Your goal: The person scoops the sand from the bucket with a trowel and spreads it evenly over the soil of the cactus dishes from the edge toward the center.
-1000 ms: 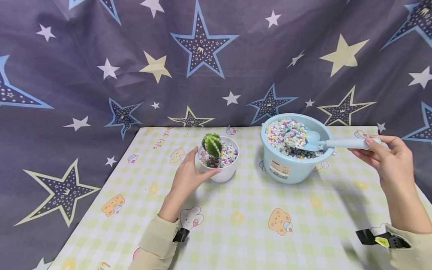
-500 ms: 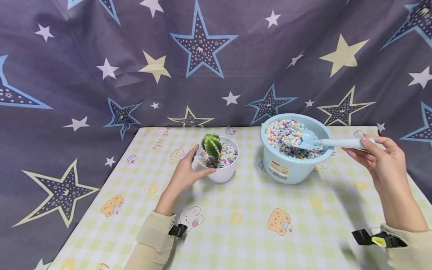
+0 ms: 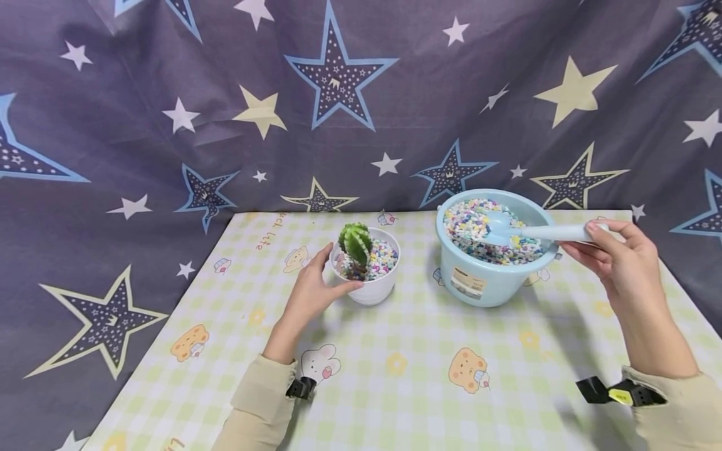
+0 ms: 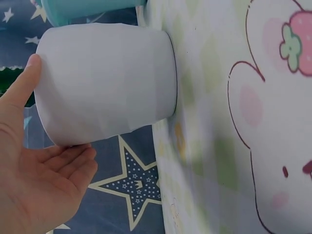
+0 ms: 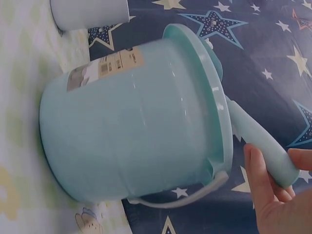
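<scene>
My left hand [image 3: 310, 291] holds a white flowerpot [image 3: 373, 293], thumb at the near rim and fingers at the left side. A green cactus [image 3: 355, 243] rises at the pot's left, with multicoloured pebbles [image 3: 382, 258] around it. To the right stands a light blue bucket [image 3: 487, 285] filled with similar pebbles [image 3: 468, 216]. My right hand [image 3: 628, 263] grips the pale blue handle of a small shovel [image 3: 555, 233] over the bucket's right rim. Its blade lies among or just above the pebbles; the tip is hard to make out. In the right wrist view the bucket wall hides most of the blade.
A checked cartoon tablecloth [image 3: 417, 388] covers the table. Behind it hangs a dark curtain [image 3: 417, 125] with stars. The bucket's white handle [image 5: 183, 200] hangs down at its side. Between pot and bucket lies a strip of bare cloth [image 3: 417, 269].
My right hand has moved left with the shovel, sliding the blade farther left across the bucket's pebbles. My left hand and the pot have stayed almost in place.
</scene>
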Demonstrator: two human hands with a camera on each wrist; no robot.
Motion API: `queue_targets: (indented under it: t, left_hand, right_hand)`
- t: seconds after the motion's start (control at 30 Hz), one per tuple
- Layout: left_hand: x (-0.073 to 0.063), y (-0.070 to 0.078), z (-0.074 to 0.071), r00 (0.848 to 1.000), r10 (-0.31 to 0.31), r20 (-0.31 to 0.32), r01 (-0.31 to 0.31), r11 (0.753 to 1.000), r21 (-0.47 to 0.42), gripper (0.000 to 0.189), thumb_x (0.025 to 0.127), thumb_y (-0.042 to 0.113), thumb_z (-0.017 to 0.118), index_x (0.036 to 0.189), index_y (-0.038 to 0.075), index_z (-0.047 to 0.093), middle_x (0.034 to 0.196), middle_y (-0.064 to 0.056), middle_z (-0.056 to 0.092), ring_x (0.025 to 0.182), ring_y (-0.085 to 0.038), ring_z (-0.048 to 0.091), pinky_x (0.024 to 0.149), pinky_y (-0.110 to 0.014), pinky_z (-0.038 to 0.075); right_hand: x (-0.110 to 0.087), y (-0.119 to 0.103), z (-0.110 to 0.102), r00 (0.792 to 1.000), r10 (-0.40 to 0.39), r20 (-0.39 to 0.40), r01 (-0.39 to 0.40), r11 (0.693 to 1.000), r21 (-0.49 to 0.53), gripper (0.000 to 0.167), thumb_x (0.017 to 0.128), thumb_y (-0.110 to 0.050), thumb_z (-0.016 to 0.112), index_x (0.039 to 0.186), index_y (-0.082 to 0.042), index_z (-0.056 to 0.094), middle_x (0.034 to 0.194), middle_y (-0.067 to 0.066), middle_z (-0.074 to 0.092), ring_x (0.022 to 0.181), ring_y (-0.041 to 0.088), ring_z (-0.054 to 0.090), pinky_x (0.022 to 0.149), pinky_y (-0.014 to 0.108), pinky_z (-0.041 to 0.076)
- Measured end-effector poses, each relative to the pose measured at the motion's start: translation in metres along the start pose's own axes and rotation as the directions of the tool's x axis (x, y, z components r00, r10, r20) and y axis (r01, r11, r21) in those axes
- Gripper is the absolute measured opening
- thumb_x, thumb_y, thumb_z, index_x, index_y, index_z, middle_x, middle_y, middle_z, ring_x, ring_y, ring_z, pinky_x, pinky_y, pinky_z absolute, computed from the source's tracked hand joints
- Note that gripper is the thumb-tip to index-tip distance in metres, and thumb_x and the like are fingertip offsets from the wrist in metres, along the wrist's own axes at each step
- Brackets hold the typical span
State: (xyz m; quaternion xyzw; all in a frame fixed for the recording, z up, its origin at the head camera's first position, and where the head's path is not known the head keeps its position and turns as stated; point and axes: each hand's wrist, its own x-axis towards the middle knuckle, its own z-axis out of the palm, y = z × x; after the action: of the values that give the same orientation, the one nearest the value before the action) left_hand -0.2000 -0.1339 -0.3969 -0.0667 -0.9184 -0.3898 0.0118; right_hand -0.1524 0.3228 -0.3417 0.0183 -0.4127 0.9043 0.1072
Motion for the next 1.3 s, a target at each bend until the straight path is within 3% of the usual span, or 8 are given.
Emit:
queue_targets:
  t: [0.73,1.3]
  left_hand:
    - [-0.010,0.012,0.011,0.994,-0.060,-0.089,0.068,0.993,0.092,0.111,0.073,0.061,0.081,0.157,0.008,0.030,0.157,-0.018,0.041,0.140,-0.041,0.044,0.115,-0.054,0.040]
    - [-0.016,0.021,0.020,0.981,-0.043,-0.188,0.078,0.980,0.184,0.112,0.070,0.066,0.080,0.152,0.003,0.038,0.149,-0.021,0.051,0.127,-0.041,0.057,0.103,-0.051,0.051]
  right_hand:
    - [0.012,0.020,0.039,0.989,0.128,0.077,-0.117,0.985,-0.130,0.008,0.095,0.006,0.060,0.097,0.000,0.065,0.085,0.013,0.075,0.072,0.024,0.076,0.073,0.031,0.063]
    - [0.020,0.024,0.056,0.959,0.268,0.098,-0.242,0.945,-0.219,0.008,0.096,0.003,0.059,0.098,-0.004,0.058,0.089,0.010,0.070,0.079,0.023,0.076,0.076,0.030,0.063]
